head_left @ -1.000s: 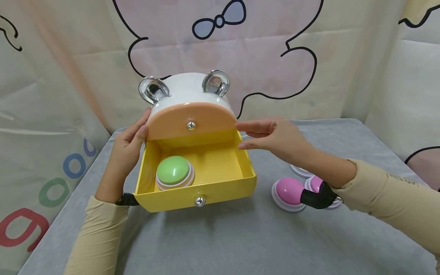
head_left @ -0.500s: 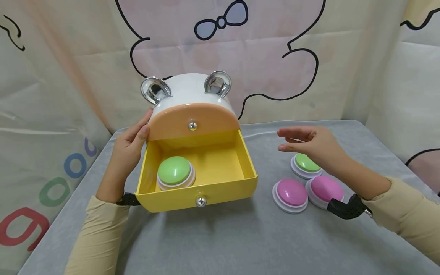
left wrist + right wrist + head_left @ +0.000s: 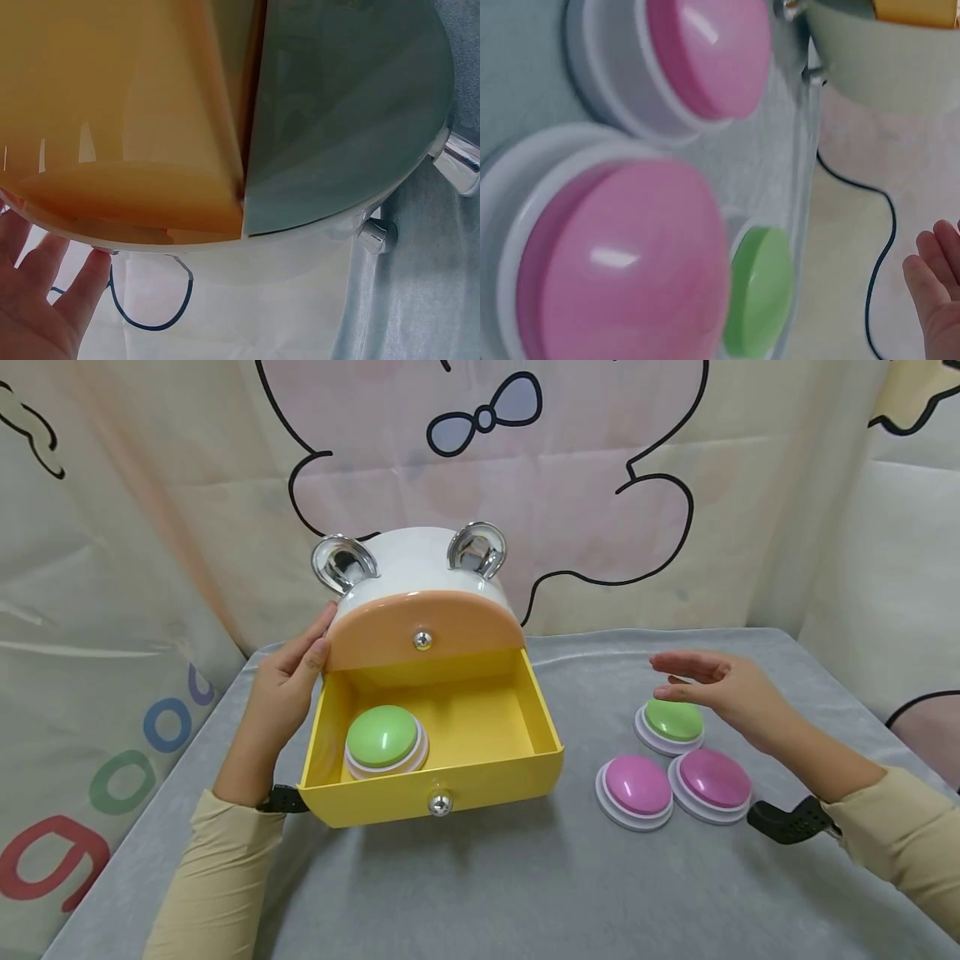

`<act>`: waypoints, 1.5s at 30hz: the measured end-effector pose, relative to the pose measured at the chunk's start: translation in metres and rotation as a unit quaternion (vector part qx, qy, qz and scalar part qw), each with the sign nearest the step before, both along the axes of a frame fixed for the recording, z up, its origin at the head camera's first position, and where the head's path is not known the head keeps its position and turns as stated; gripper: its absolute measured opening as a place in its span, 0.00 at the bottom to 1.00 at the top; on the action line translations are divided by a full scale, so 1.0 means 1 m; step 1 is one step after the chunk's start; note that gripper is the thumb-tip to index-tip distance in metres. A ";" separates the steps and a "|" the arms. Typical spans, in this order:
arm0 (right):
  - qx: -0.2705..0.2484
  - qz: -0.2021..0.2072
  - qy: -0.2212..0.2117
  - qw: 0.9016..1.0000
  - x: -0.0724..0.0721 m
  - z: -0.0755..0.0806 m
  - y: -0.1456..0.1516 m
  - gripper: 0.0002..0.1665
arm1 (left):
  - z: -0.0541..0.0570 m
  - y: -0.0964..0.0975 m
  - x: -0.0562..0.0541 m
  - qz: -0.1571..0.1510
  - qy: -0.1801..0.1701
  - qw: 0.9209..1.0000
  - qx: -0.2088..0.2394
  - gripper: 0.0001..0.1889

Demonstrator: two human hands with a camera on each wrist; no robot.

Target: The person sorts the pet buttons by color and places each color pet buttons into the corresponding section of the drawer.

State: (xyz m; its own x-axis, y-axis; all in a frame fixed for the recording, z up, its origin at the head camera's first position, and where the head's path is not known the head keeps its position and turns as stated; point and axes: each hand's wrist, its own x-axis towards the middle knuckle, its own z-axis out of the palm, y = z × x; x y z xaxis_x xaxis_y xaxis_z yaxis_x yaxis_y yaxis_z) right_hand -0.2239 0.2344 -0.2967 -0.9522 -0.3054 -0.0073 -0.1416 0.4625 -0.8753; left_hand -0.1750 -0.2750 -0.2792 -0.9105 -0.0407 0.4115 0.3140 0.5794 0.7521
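A round white two-drawer box (image 3: 412, 552) with silver ears stands on the table, its orange upper drawer (image 3: 442, 610) closed and its yellow lower drawer (image 3: 495, 772) pulled out. Inside the yellow drawer, at its left, lies a green push button (image 3: 381, 735) on a white base. My left hand (image 3: 281, 693) rests against the box's left side, fingertips at the rim in the left wrist view. Nothing is in my right hand (image 3: 738, 697), which hovers with extended fingers just above a second green push button (image 3: 673, 720). Two pink push buttons (image 3: 639, 785) sit in front of that one.
A grey cloth covers the table (image 3: 480, 893). Behind it hangs a printed fabric backdrop (image 3: 585, 527) with a bow drawing. Silver feet (image 3: 377, 235) show under the box in the left wrist view. Black straps (image 3: 791, 821) circle both wrists.
My right hand has moved away from the box's right side, rightward to above the green button outside the drawer. My left hand and the box have stayed in place.
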 end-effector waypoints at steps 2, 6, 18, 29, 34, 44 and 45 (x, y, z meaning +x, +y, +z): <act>0.005 0.009 0.004 1.000 -0.003 -0.005 0.007 0.30 | 0.000 0.000 0.000 -0.001 -0.005 1.000 0.002 0.23; 0.010 0.015 0.005 1.000 -0.007 -0.013 0.020 0.29 | 0.000 0.001 0.000 -0.002 -0.013 1.000 0.006 0.23; 0.068 0.001 -0.012 0.998 -0.012 -0.038 0.047 0.39 | 0.001 0.001 0.001 -0.003 -0.016 1.000 0.008 0.23; 0.077 -0.001 -0.025 0.997 -0.016 -0.054 0.057 0.43 | 0.000 0.001 0.001 -0.003 -0.014 1.000 0.009 0.23; 0.089 -0.001 -0.035 0.995 -0.016 -0.059 0.058 0.46 | 0.001 0.000 -0.001 -0.003 -0.005 1.000 0.004 0.22; 0.106 0.004 -0.055 0.993 -0.014 -0.069 0.049 0.51 | 0.000 0.001 -0.001 0.001 -0.018 1.000 0.007 0.23; 0.106 0.005 -0.054 0.993 -0.014 -0.069 0.049 0.51 | 0.000 0.001 -0.001 0.001 -0.018 1.000 0.007 0.23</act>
State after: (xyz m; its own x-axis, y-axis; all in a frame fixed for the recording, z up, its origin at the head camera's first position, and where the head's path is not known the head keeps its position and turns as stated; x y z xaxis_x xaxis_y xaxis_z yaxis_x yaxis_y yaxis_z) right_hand -0.2377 0.2831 -0.3661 -0.9395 -0.2945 -0.1750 -0.0568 0.6378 -0.7681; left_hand -0.1760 -0.2744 -0.2790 -0.9249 -0.0476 0.3773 0.2852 0.5693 0.7711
